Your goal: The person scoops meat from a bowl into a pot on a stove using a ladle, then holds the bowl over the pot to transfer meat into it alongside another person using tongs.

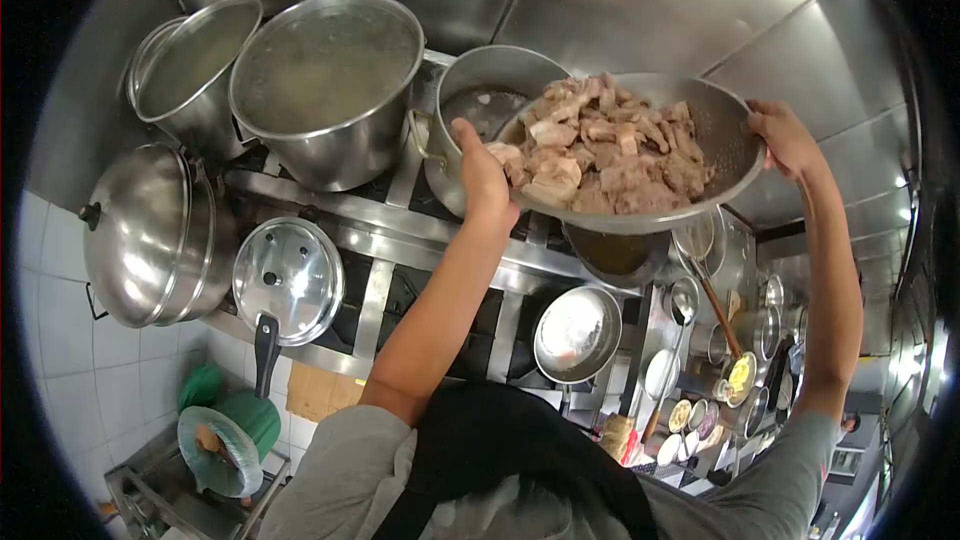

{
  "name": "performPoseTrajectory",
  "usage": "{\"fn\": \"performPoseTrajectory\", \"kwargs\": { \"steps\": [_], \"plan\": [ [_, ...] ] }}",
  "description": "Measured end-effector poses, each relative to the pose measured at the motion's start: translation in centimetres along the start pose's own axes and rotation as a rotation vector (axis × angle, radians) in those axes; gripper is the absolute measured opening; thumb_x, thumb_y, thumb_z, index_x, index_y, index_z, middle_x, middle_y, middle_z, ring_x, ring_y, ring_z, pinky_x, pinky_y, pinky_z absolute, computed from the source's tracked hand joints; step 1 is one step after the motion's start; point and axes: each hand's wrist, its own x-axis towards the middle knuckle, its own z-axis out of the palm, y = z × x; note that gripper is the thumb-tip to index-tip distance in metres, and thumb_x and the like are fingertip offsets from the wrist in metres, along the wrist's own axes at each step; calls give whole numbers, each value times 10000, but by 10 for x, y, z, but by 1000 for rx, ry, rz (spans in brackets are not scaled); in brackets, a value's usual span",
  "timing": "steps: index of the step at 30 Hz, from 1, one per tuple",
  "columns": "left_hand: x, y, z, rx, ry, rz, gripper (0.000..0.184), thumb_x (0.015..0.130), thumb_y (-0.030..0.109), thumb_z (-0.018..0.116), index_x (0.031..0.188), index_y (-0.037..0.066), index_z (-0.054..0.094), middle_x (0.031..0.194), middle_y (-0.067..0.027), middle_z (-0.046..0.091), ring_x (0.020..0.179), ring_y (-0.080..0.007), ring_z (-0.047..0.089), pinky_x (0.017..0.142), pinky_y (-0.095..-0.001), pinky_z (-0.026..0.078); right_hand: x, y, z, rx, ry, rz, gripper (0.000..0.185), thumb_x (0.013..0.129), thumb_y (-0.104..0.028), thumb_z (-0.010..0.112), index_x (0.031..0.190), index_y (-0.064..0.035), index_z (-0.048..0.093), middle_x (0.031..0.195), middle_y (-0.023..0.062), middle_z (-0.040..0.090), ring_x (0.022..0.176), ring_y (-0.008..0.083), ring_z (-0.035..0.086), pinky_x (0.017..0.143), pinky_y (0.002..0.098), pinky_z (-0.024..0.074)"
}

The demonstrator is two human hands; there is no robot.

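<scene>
A wide metal colander (735,145) with a perforated wall is held up over the stove between my two hands. Chunks of pale brown meat (610,155) fill much of it, heaped toward its left side, and the colander tilts that way. My left hand (485,175) grips the left rim, thumb up, its other fingers mostly hidden underneath. On the far right rim, my right hand (785,140) is closed around the edge. Just behind my left hand stands a deep pot (450,90) with some liquid in the bottom, partly covered by the colander's left edge.
Large liquid-filled pots (325,70) line the back left. A lidded steamer (140,235) and a pressure cooker (290,285) stand nearer. Below the colander are a dark-liquid pot (615,252) and a frying pan (577,335). Ladles (683,300) and ingredient containers (742,378) lie right.
</scene>
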Motion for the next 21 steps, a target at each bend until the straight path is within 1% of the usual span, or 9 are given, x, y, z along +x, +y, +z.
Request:
{"fn": "performPoseTrajectory", "kwargs": {
  "steps": [1, 4, 7, 10, 11, 13, 16, 19, 21],
  "plan": [
    [-5, -4, -2, -29, 5, 4, 783, 1034, 658, 273, 1473, 22, 399, 1462, -165, 484, 1321, -302, 511, 1112, -456, 409, -3, 4, 1, 30, 14, -1, 396, 903, -74, 521, 1237, 117, 609, 731, 69, 665, 392, 76, 502, 354, 217, 394],
    [-8, -3, -2, -69, 26, 36, 743, 1051, 622, 273, 1425, 5, 449, 1441, -164, 494, 1298, -306, 514, 1123, -453, 393, -10, 2, 0, -44, 28, -113, 346, 894, -126, 555, 1125, 110, 659, 733, 53, 631, 427, 84, 500, 389, 242, 443],
    [-4, 4, 6, -101, 40, 53, 767, 1047, 634, 265, 1401, -14, 472, 1424, -161, 509, 1293, -295, 515, 1117, -432, 391, -13, -7, 9, 19, 61, -30, 382, 889, -138, 557, 1159, 117, 650, 754, 75, 645, 441, 84, 502, 401, 235, 449],
    [4, -2, -5, -11, -119, 99, 866, 1014, 698, 269, 1552, 19, 262, 1547, -183, 387, 1400, -314, 437, 1165, -491, 332, -10, -5, 10, -13, 89, -71, 422, 877, -138, 579, 1208, 119, 630, 790, 96, 660, 449, 94, 506, 407, 238, 453],
    [5, -1, -2, -40, 67, 54, 772, 1046, 639, 266, 1389, -18, 481, 1416, -154, 518, 1291, -285, 518, 1106, -433, 399, -2, -11, 8, -9, 75, -79, 425, 879, -137, 582, 1213, 121, 625, 797, 100, 661, 450, 96, 507, 406, 240, 452],
    [2, -3, -9, -61, 26, 59, 776, 1045, 639, 273, 1407, -20, 464, 1432, -157, 505, 1309, -282, 505, 1115, -432, 391, -5, -6, 10, 8, 37, -41, 432, 882, -137, 589, 1225, 126, 615, 811, 108, 665, 454, 100, 510, 405, 245, 450],
    [4, -2, -2, -75, -22, 131, 787, 1044, 639, 283, 1446, -24, 419, 1463, -162, 475, 1343, -275, 477, 1132, -428, 378, -14, -26, 8, -144, 27, 41, 445, 889, -145, 595, 1227, 143, 599, 832, 119, 669, 449, 105, 504, 402, 256, 450],
    [-4, 0, 3, -54, -26, 142, 799, 1043, 639, 288, 1489, -19, 363, 1497, -158, 440, 1372, -273, 450, 1150, -422, 358, 3, -8, 14, 8, 154, -27, 392, 903, -108, 521, 1221, 96, 630, 678, 45, 637, 387, 87, 508, 349, 231, 379],
    [-3, -2, 0, -10, -30, 147, 800, 1043, 639, 291, 1517, -4, 332, 1510, -158, 425, 1383, -275, 441, 1162, -415, 341, 10, -8, 15, 22, 88, -26, 392, 904, -108, 521, 1218, 100, 629, 656, 42, 624, 383, 87, 504, 347, 234, 378]
  ]
}}
